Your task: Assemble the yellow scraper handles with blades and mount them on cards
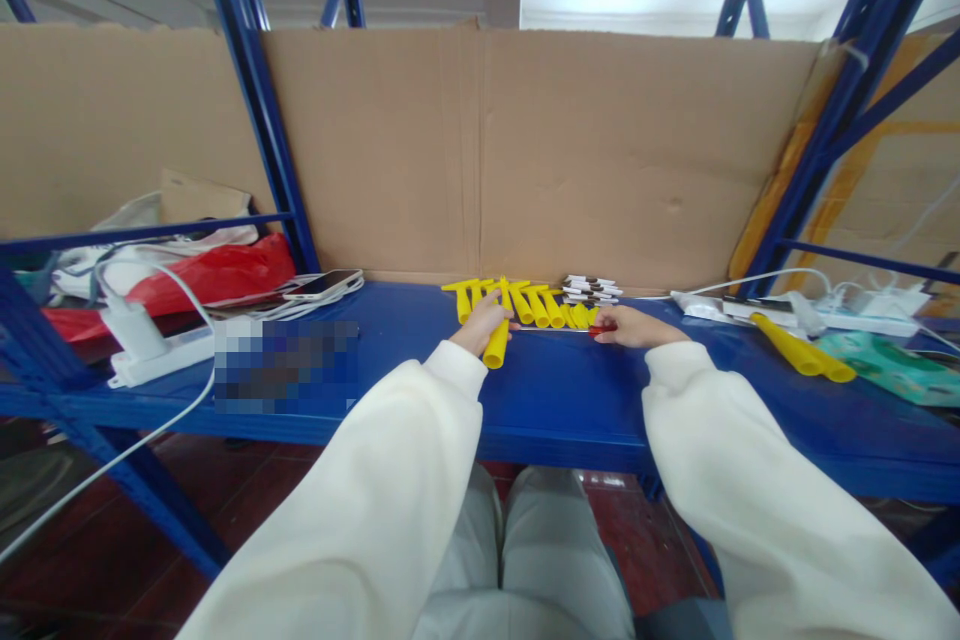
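Observation:
My left hand (480,323) is closed around a yellow plastic tube-like piece (496,348) with a T-shaped far end, its wide end tilted toward me. My right hand (632,327) grips the red handle of a screwdriver (551,329). Its thin metal shaft points left, with the tip at the yellow piece near my left fingers; exact contact is too small to make out. Just behind, several similar yellow pieces (538,306) lie in a row. Small flat yellow parts (579,316) sit beside them, in front of a stack of small white-and-dark items (591,289).
A blue shelf top (420,390) carries everything, backed by cardboard (570,150). To the left are a white power strip (184,350), cables, a phone (335,282) and a red bag (217,275). Two yellow tubes (799,348) and a green packet (877,365) lie right.

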`<state>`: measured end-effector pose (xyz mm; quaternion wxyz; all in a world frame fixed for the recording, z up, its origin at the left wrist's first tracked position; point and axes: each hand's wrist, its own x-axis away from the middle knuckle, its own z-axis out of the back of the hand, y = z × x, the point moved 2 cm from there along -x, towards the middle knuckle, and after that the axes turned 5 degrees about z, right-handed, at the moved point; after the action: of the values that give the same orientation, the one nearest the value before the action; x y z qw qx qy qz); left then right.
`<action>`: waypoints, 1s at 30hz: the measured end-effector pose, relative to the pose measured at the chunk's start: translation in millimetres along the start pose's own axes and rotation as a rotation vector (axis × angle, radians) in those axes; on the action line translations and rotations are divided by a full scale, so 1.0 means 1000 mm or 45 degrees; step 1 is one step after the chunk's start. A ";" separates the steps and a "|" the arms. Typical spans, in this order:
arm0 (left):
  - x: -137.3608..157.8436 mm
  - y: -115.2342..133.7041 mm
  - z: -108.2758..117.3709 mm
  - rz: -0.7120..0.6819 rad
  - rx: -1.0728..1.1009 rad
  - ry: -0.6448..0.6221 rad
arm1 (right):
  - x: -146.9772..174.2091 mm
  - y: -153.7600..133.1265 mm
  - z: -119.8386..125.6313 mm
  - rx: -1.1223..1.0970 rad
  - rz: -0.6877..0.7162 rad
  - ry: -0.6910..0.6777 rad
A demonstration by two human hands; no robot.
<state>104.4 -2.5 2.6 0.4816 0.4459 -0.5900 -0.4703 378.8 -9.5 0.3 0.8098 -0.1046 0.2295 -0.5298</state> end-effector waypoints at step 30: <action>0.021 0.012 0.005 0.053 -0.081 0.002 | -0.003 -0.002 0.010 0.105 0.092 0.363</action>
<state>95.7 -20.7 17.4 0.5057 0.4184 -0.5836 -0.4781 380.9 -8.4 10.9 0.7910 0.0135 0.3238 -0.5189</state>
